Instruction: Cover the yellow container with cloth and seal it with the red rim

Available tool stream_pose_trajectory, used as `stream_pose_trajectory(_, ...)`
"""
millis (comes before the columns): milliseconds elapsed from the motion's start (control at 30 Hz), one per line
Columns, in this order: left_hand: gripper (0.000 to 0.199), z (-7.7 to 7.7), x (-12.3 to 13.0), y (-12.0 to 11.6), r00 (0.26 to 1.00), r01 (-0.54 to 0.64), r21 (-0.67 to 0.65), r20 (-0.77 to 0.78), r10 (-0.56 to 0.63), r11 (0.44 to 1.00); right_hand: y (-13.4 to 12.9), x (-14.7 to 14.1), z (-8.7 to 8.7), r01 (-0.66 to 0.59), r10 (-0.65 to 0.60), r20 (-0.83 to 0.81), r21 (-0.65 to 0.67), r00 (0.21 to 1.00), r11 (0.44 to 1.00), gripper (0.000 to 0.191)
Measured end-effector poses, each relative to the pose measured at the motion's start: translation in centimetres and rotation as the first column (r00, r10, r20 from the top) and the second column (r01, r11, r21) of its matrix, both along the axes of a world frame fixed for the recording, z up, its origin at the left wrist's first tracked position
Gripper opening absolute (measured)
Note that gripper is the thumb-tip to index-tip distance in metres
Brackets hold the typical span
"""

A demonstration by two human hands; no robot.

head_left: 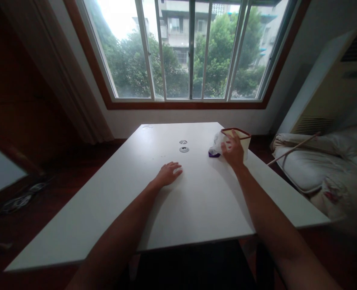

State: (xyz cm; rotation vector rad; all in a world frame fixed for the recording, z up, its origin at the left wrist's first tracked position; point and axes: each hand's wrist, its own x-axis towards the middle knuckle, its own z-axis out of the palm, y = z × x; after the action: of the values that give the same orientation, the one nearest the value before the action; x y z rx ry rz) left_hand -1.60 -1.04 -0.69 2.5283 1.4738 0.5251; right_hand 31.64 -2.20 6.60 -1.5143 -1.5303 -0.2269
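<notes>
My left hand [168, 174] rests over the white table [112, 205], fingers stretched out and slightly apart, with nothing in it. Toward the far right side of the table, my right hand [235, 151] is at a cream container with a brown rim [245, 141]. Its fingers are apart and curved in front of the container; whether they touch it is hard to see. A crumpled clear plastic bag [217, 141] with a purple part [213, 154] lies just left of that hand, partly hidden by it.
Two small round silver pieces [184, 149] are at the table's middle, beyond my left hand. A clear scrap [147, 126] lies at the far left corner. Right of the table are covered bundles [302, 169] with a stick [293, 150] across them. A window [178, 60] is behind.
</notes>
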Motion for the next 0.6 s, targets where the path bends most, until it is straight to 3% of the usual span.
stream_pose_trajectory(67,0.047,-0.1,0.1,0.0,1.0,0.017,0.012,0.007,-0.018,1.0,0.1,2.2,0.6,0.093,-0.092,-0.023,0.047,0.996,0.995,0.06)
stream_pose_trajectory(167,0.048,-0.2,0.1,-0.1,1.0,0.016,-0.003,0.004,-0.016,1.0,0.4,3.9,0.3,0.106,-0.106,0.006,0.018,0.994,0.994,0.062)
stream_pose_trajectory(333,0.049,-0.2,0.0,-0.1,1.0,0.008,-0.033,0.009,-0.007,0.999,0.2,3.8,0.4,0.191,-0.191,-0.006,0.008,0.982,0.982,0.039)
stream_pose_trajectory(433,0.049,0.1,0.0,-0.3,0.999,0.004,-0.038,0.039,-0.003,0.999,-0.5,3.2,1.3,0.239,-0.239,-0.013,0.091,0.971,0.967,0.028)
stream_pose_trajectory(500,0.053,0.6,0.2,-0.7,0.994,-0.001,-0.016,0.113,0.002,1.0,-1.0,2.5,1.9,0.222,-0.225,-0.004,0.186,0.974,0.957,0.024)
stream_pose_trajectory(600,0.067,1.5,0.8,-1.5,0.971,-0.015,0.042,0.238,0.004,0.999,-1.7,0.6,2.4,0.037,-0.061,0.071,0.3,0.996,0.953,0.017)
